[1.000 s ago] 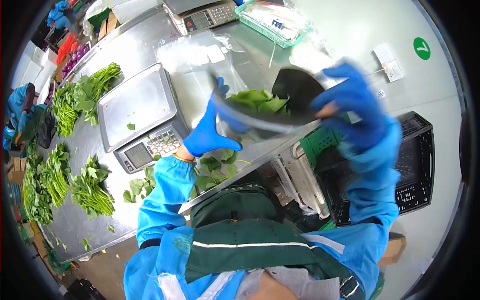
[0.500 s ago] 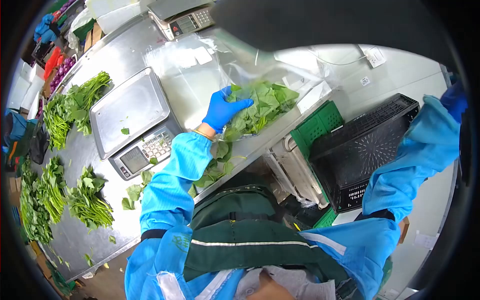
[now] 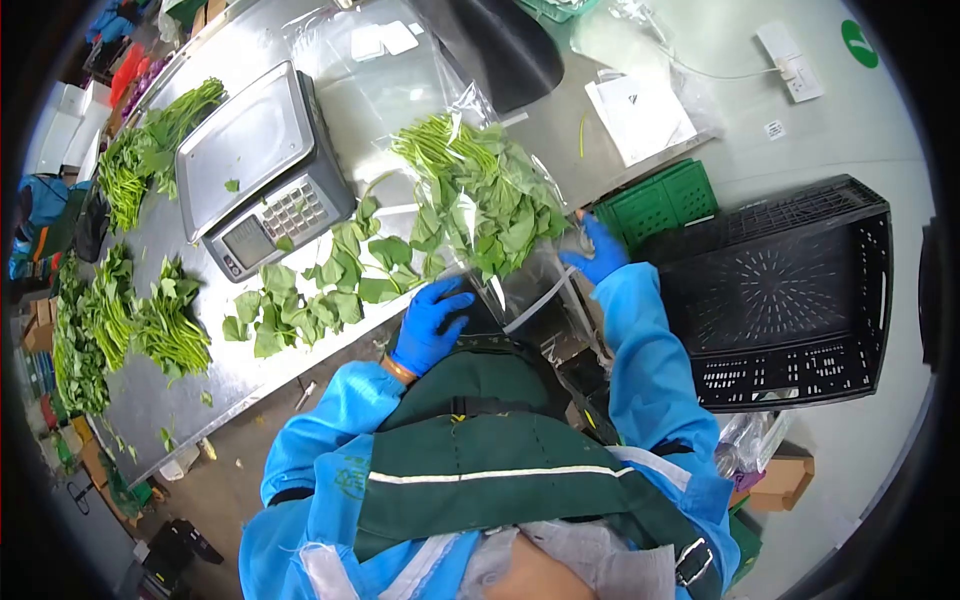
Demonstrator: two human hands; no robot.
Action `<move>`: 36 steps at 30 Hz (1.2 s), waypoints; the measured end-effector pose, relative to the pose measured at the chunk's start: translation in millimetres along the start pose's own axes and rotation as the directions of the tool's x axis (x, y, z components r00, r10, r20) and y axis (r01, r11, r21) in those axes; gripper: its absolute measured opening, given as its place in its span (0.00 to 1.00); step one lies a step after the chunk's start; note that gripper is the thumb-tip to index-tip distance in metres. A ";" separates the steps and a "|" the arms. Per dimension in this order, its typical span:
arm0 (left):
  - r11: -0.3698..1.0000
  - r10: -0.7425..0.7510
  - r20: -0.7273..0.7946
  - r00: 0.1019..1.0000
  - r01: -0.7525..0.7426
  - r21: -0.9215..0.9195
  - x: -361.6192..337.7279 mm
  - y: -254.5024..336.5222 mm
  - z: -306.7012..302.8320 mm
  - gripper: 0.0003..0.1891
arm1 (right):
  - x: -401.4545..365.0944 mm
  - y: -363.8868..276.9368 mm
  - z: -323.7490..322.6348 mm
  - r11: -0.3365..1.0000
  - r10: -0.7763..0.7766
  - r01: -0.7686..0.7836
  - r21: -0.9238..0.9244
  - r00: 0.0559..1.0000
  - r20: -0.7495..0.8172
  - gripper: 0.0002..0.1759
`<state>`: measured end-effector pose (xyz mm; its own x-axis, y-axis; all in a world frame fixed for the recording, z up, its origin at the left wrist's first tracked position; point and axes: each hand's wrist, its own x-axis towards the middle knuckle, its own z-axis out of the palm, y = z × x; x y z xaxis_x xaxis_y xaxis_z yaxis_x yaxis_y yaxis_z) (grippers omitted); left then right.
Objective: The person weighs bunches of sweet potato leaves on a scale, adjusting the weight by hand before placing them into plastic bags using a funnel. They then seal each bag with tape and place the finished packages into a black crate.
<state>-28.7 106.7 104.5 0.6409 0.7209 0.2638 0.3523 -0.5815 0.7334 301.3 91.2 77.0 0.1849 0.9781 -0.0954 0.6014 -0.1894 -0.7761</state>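
Note:
A clear plastic bag (image 3: 548, 185) of leafy greens (image 3: 500, 215) lies at the table's front edge, stems toward the back left and leaves toward me. My right hand (image 3: 600, 252), blue-gloved, pinches the loose plastic at the bag's right side. In a matching glove, my left hand (image 3: 430, 325) is just below the table edge, left of the bag's near end. Its fingers are loosely bent and apart, with nothing visible in them. Loose leaves (image 3: 330, 290) lie along the edge to its left.
A digital scale (image 3: 265, 180) stands left of the bag, with bunches of greens (image 3: 170, 320) beyond it. Flat plastic bags (image 3: 370, 75) and a dark object (image 3: 500, 50) lie behind. At right are a black crate (image 3: 775, 300), green crate (image 3: 665, 205) and white sheet (image 3: 640, 115).
My right hand has come in from the far right to the bag. My left hand has left the greens and drawn back toward me. The bagged greens now lie with stems pointing away.

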 end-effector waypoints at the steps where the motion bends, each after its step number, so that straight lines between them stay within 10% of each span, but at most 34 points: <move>1: 0.953 -0.201 -0.050 0.978 0.183 -0.240 -15.3 0.9 7.6 0.16 | -10.5 14.0 9.7 0.989 0.141 -0.144 0.021 0.984 0.111 0.39; 3: 0.501 -0.652 0.066 0.756 0.494 -0.711 -34.1 -0.2 30.4 0.11 | -23.6 36.4 15.5 0.961 0.235 -0.250 0.115 0.963 0.133 0.42; 4: 0.405 -0.705 0.155 0.692 0.572 -0.713 -29.2 1.9 32.2 0.10 | -32.8 46.2 17.8 0.915 0.326 -0.354 0.196 0.932 0.161 0.46; 6: -0.235 -0.744 0.537 0.398 0.597 -0.767 -6.1 18.5 34.5 0.10 | -33.8 68.1 23.2 0.920 0.313 -0.321 0.224 0.947 0.073 0.38; 9: -0.180 -0.629 0.536 0.562 0.566 -0.805 -20.2 -8.8 88.1 0.11 | -30.7 69.3 9.2 0.828 0.433 -0.383 0.409 0.901 -0.033 0.11; 13: -0.296 -0.667 0.538 0.516 0.478 -0.827 -27.6 1.8 89.3 0.11 | -44.1 109.3 -11.7 0.956 0.191 -0.150 0.253 0.971 -0.146 0.13; 16: -0.510 -0.605 0.651 0.458 0.404 -0.759 -15.0 18.2 84.2 0.12 | -64.7 2.5 -32.7 0.995 0.092 -0.101 -0.014 0.948 -0.306 0.16; 22: -0.079 -0.787 0.368 0.495 0.511 -0.856 -33.5 2.0 108.2 0.10 | -84.2 -36.3 28.1 0.983 -0.069 0.055 0.173 0.995 0.077 0.21; 26: 0.055 -0.809 0.255 0.530 0.500 -0.864 -36.1 15.7 97.7 0.08 | -81.6 -67.0 42.2 0.998 -0.042 0.059 -0.027 0.901 0.433 0.20; 36: 0.360 -0.747 0.028 0.664 0.440 -0.823 -40.6 21.9 80.7 0.09 | -66.5 -92.8 76.6 0.881 -0.295 0.462 -0.106 0.710 0.640 0.09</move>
<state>8.0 34.3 59.3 0.1814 0.9025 -0.3906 -0.1529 0.4182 0.8954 173.7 50.3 107.6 -0.5436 0.8051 -0.2372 0.6972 0.2758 -0.6617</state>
